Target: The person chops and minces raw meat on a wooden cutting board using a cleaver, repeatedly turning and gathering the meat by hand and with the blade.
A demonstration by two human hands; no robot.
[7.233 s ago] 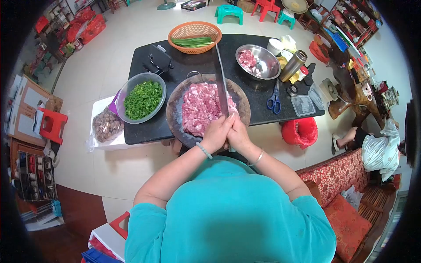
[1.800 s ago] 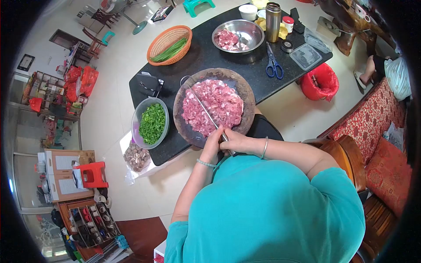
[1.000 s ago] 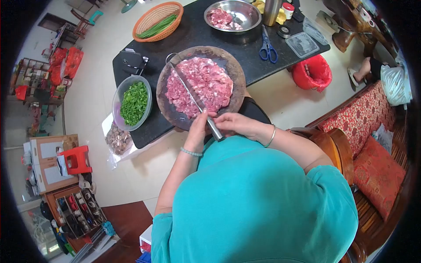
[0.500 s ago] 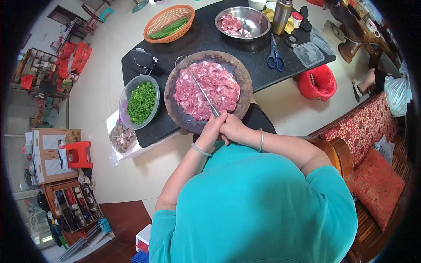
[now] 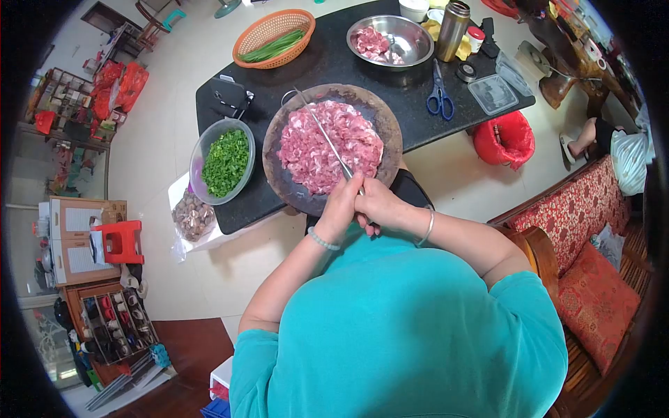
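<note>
- Left hand [image 5: 339,207] and right hand [image 5: 382,204] clasp a knife [image 5: 325,135] by its handle, fingers closed, at the near edge of a round chopping board [image 5: 392,136].
- Its blade slants forward and left from their grip, across chopped meat [image 5: 359,139].

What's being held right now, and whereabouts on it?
A long knife, by its handle end, with the left hand and right hand together around it.

The long-bladed knife [image 5: 325,133] slants over chopped raw meat [image 5: 357,141] — pink, flecked with white — spread in a broad mound on the round, worn chopping block [image 5: 391,137].
</note>
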